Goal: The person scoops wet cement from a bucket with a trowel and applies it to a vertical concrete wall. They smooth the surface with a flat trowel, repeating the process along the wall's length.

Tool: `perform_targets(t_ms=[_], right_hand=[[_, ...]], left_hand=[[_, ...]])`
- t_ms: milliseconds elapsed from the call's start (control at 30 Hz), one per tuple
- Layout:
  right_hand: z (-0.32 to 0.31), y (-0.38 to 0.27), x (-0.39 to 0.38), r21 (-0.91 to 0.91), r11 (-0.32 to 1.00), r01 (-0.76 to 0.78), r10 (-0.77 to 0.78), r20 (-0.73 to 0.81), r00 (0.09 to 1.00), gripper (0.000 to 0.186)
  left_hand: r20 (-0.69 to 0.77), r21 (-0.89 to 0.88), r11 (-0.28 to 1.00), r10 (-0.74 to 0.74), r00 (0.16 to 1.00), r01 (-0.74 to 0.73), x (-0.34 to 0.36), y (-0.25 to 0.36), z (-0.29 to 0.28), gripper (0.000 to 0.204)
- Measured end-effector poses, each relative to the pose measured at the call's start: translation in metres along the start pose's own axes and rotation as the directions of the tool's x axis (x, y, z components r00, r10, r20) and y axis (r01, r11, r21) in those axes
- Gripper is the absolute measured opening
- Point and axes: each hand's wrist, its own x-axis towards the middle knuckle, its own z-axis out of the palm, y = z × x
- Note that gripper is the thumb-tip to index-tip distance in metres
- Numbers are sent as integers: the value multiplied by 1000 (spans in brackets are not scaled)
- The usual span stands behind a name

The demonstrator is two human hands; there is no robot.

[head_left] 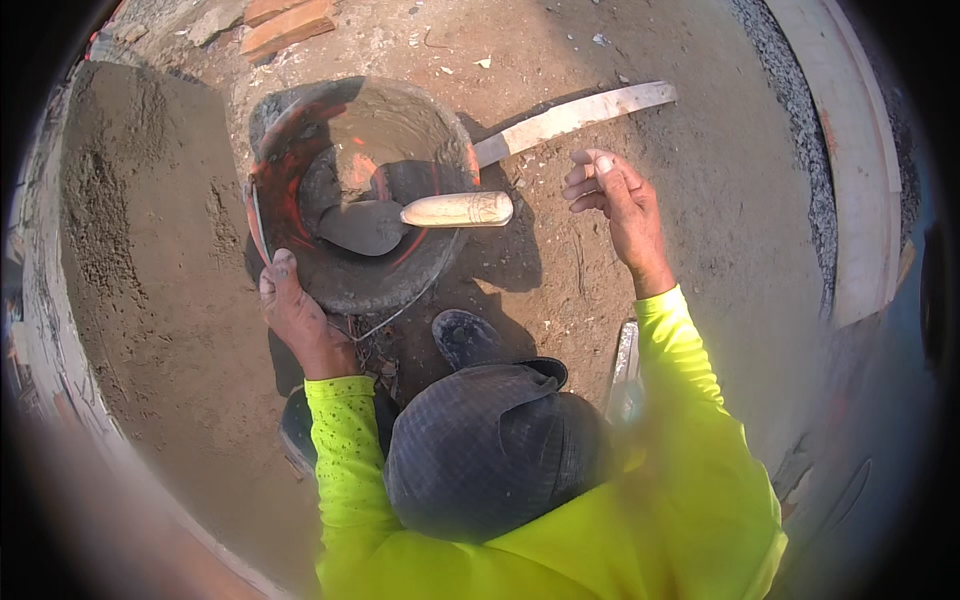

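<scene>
A mortar-smeared bucket [439, 262] with orange showing inside contains a trowel [362, 228] lying on its side of grey mortar, its pale wooden handle [456, 209] reaching past the right rim. My left hand [300, 315] grips the bucket's left edge by the thin wire bail. Right of the bucket, my right hand [620, 205] hangs in the air with fingers loosely bent and apart, nothing visible in it; it is apart from the trowel handle.
A pale curved board [580, 122] lies behind the bucket. Bricks [286, 30] lie at top. A mortar-covered surface [150, 250] borders the left; long boards and gravel [805, 130] border the right. My boot [465, 338] is below the bucket; a metal object [625, 365] lies beside my right sleeve.
</scene>
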Motion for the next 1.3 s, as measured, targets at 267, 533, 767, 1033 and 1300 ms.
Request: perform_targets(t_ms=[267, 533, 767, 1033, 1300], right_hand=[[-174, 240, -261, -653, 347, -673, 316, -595, 740, 90], [-139, 257, -394, -470, 528, -707, 244, -714, 657, 45], [-150, 13, -173, -460, 888, -4, -324, -631, 705, 42], [257, -128, -30, 119, 866, 486, -500, 224, 837, 40], [586, -63, -59, 347, 679, 647, -723, 470, 506, 41]], left_hand=[[222, 81, 988, -150, 963, 135, -41, -67, 84, 23], [507, 359, 872, -481, 716, 332, -92, -109, 94, 21], [572, 688, 715, -424, 702, -128, -78, -54, 30, 46], [457, 758, 260, 443, 772, -598, 33, 294, -102, 15], [434, 896, -203, 587, 683, -394, 136, 416, -252, 27]])
